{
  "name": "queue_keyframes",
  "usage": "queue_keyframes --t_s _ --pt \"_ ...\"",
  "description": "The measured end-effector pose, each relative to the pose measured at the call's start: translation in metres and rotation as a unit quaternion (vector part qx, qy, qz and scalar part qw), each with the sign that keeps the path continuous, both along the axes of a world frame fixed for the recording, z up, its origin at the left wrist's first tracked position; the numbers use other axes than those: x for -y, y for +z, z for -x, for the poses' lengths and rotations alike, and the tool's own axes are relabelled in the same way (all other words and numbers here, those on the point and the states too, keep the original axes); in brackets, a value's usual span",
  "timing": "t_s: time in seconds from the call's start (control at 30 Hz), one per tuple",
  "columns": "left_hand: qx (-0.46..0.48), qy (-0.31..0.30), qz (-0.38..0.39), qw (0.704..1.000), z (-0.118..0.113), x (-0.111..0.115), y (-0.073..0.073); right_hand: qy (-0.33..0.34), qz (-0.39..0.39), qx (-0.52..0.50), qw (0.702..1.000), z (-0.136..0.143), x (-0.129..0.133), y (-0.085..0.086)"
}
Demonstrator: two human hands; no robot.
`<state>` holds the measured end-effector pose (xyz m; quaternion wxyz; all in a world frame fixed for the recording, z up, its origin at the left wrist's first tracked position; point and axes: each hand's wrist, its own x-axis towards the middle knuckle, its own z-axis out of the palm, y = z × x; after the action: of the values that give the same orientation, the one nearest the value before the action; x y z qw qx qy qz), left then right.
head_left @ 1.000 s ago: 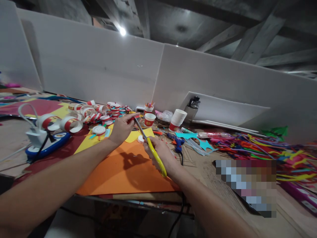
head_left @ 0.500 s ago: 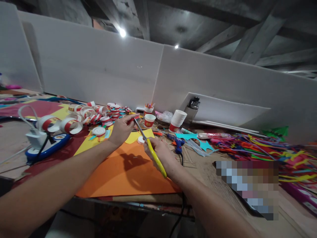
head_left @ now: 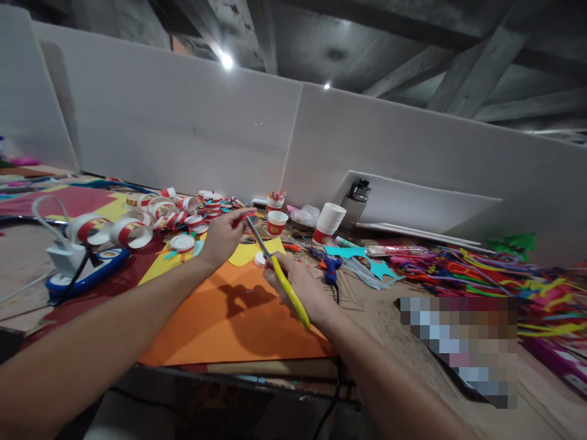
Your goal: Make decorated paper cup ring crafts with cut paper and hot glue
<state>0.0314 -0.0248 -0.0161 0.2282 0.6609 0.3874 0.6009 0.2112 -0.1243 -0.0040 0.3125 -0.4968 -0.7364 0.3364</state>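
Note:
My right hand [head_left: 298, 284] is wrapped around the yellow handles of a pair of scissors [head_left: 290, 293]. The blades point up and away, reaching to the fingertips of my left hand [head_left: 222, 238]. Those fingers are closed in a pinch on a small red piece [head_left: 250, 214], mostly hidden, at the blade tips; its material is too small to make out. Both hands are above an orange sheet [head_left: 220, 330] and cast shadows on it. Beyond it lies a yellow sheet [head_left: 241, 252], with a small white round piece [head_left: 260, 259] next to my right hand.
Left are curled red-and-white paper cup strips [head_left: 132, 232] and a blue power strip [head_left: 92, 275]. Behind stand a paper cup [head_left: 277, 223], a cup stack [head_left: 328, 223] and a bottle [head_left: 356, 205]. Right are a blue glue gun [head_left: 331, 270], colourful pipe cleaners [head_left: 495, 272] and a blurred-out device [head_left: 458, 348].
Both hands have shifted very slightly to the left. The scissor blades, still at the red piece, look a little more closed together.

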Motion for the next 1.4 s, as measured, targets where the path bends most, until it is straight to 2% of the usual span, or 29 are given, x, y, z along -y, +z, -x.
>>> queue_keyframes --t_s 0.13,0.2,0.33,0.63,0.77,1.4 --pt "0.129 -0.094 0.06 0.985 -0.0013 0.0006 0.0034 -0.014 0.045 -0.006 0.999 -0.0033 -0.0009 0.0019" --pt "0.161 -0.127 0.086 0.975 -0.0025 0.0025 0.0049 -0.021 0.054 -0.011 0.998 -0.0039 -0.0011 0.0031" --pt "0.148 -0.111 0.073 0.98 -0.0046 0.0055 0.0055 -0.028 0.062 -0.021 0.997 -0.0029 0.0 0.0038" --pt "0.131 -0.134 0.068 0.98 -0.0049 0.0038 0.0001 -0.023 0.067 -0.029 0.997 -0.0025 0.0008 0.0028" --pt "0.111 -0.125 0.059 0.984 -0.0045 0.0036 -0.0001 -0.023 0.076 -0.036 0.996 -0.002 -0.0003 0.0024" --pt "0.112 -0.122 0.065 0.984 -0.0044 0.0011 -0.0035 -0.05 0.103 -0.044 0.992 0.0041 0.0038 0.0086"
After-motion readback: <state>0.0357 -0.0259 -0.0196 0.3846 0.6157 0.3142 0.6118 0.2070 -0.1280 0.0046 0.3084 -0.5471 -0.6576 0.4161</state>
